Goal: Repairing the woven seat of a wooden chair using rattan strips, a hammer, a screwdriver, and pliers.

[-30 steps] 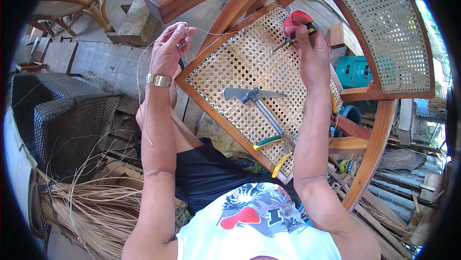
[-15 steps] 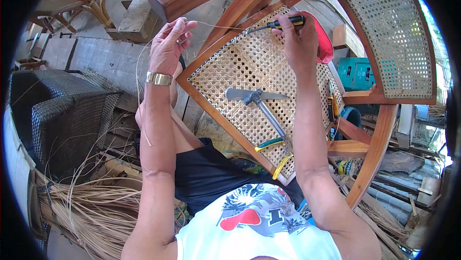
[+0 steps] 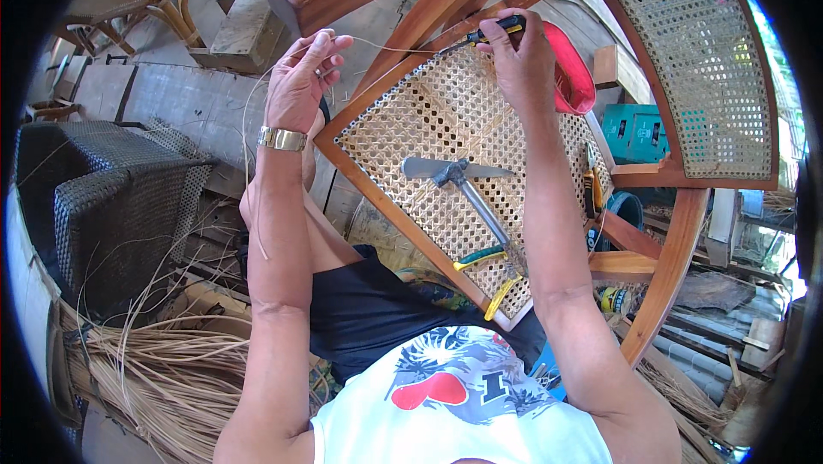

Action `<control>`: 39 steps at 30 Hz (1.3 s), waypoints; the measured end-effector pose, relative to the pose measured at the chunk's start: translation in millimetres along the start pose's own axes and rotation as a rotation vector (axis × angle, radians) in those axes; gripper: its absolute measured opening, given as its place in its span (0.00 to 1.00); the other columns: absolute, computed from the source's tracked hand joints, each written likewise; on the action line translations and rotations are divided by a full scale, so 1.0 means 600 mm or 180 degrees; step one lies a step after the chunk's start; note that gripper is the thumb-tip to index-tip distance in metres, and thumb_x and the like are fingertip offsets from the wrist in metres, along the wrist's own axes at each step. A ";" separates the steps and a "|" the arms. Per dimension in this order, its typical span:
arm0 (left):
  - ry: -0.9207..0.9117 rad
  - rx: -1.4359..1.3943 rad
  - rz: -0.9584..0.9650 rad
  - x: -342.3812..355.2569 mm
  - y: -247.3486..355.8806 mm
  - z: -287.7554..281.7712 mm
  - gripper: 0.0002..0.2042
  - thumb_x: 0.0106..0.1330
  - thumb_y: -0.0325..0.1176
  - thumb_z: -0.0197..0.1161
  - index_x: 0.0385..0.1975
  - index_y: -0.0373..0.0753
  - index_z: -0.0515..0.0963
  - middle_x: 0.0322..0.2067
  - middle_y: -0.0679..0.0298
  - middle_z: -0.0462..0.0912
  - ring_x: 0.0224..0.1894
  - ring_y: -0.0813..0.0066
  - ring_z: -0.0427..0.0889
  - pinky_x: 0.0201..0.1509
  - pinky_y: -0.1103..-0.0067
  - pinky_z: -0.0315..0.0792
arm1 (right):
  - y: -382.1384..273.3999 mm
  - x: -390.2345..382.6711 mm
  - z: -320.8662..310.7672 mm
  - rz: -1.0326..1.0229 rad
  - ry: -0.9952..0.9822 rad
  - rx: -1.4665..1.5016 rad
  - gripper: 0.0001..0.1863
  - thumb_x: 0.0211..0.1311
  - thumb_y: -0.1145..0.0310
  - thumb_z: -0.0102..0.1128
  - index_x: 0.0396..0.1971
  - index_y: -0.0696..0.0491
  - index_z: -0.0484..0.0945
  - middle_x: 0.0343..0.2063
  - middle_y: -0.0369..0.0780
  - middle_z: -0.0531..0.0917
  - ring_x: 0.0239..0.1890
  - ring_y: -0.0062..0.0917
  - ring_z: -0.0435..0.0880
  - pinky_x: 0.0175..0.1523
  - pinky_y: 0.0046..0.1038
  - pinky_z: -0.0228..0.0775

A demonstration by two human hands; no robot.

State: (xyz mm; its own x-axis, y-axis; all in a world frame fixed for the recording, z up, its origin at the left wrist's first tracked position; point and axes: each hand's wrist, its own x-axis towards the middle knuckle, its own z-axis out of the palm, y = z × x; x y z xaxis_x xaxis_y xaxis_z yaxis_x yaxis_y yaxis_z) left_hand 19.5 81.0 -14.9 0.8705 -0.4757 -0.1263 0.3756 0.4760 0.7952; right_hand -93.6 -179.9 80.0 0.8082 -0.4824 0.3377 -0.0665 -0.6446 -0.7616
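Observation:
A wooden chair's woven cane seat lies in front of me, framed in brown wood. My left hand is off the seat's far left side, pinching a thin cane strand that runs taut-looking to the seat's far edge. My right hand grips a black and yellow screwdriver, its tip at the far edge where the strand ends. On the weave rest a hammer, a flat blade under its head, and pliers with green and yellow handles.
A red container sits at the seat's far right, beyond my right forearm. The caned backrest rises on the right. Bundled cane strands lie at lower left, near a dark woven chair. A teal box stands at right.
My right hand has moved slightly away from me and left with the screwdriver, which now lies flatter along the far edge. My left hand is nearly still, holding the strand.

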 end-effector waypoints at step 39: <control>0.0003 -0.0075 0.0078 -0.002 0.006 -0.003 0.11 0.72 0.38 0.64 0.49 0.42 0.80 0.45 0.61 0.88 0.37 0.83 0.82 0.41 0.82 0.77 | -0.008 -0.033 0.026 0.0035 0.0144 -0.0043 0.17 0.65 0.63 0.69 0.43 0.56 0.72 0.32 0.40 0.87 0.30 0.24 0.89 0.35 0.24 0.81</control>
State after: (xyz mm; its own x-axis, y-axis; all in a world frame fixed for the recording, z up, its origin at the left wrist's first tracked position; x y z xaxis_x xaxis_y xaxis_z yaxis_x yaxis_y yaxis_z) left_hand 20.6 84.8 -13.2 0.8798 -0.4631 -0.1075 0.3615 0.5048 0.7839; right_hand -100.0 -158.2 68.5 0.7801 -0.5155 0.3544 -0.0832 -0.6470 -0.7579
